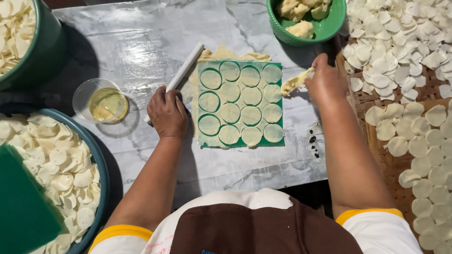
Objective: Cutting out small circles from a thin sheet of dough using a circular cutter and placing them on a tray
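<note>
Though flat, white roller (pixel 186 66) diagonally up-right

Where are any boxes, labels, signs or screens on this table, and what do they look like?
No packages, signs or screens show.
Apron: bottom middle, brown, with a strip of small blue print at its lower edge.
White sleeve: bottom left, faint pink print by its yellow cuff.
</note>
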